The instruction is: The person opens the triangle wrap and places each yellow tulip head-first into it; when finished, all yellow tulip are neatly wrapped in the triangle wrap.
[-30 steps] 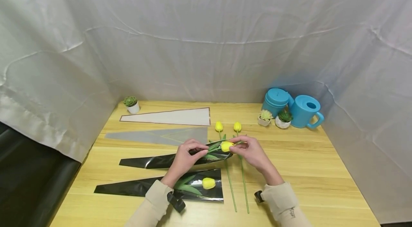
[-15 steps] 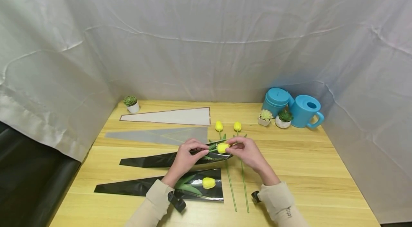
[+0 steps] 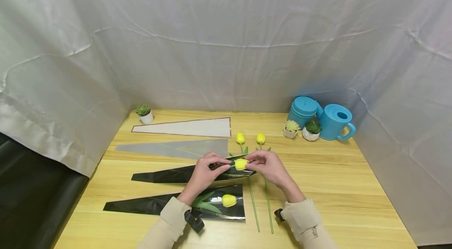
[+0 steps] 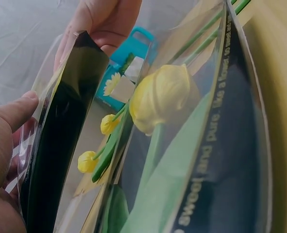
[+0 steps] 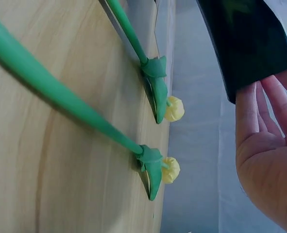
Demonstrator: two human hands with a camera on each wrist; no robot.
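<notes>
My left hand (image 3: 208, 168) pinches a black, clear-fronted flower sleeve (image 3: 169, 175) near its wide end, held above the table. A yellow tulip (image 3: 241, 164) lies at that end, its head between my two hands and its stem running left toward the left fingertips. The right hand (image 3: 270, 167) has thumb and fingers at the tulip's head, by the sleeve's mouth. In the right wrist view, the black sleeve (image 5: 250, 43) hides the fingertips of the right hand (image 5: 269, 141). Below lies a second black sleeve (image 3: 141, 205) with a yellow tulip (image 3: 228, 201) inside.
Two loose yellow tulips (image 3: 260, 139) lie lengthwise under the right hand. Behind are a grey sleeve (image 3: 148, 148) and a white sleeve (image 3: 187, 127). A blue watering can (image 3: 333, 123), a blue lidded cup (image 3: 301, 113) and small potted succulents (image 3: 310, 131) stand at the back.
The right hand and the held tulip's head have shifted left, farther over the sleeve's wide end. My left hand has stayed in nearly the same place.
</notes>
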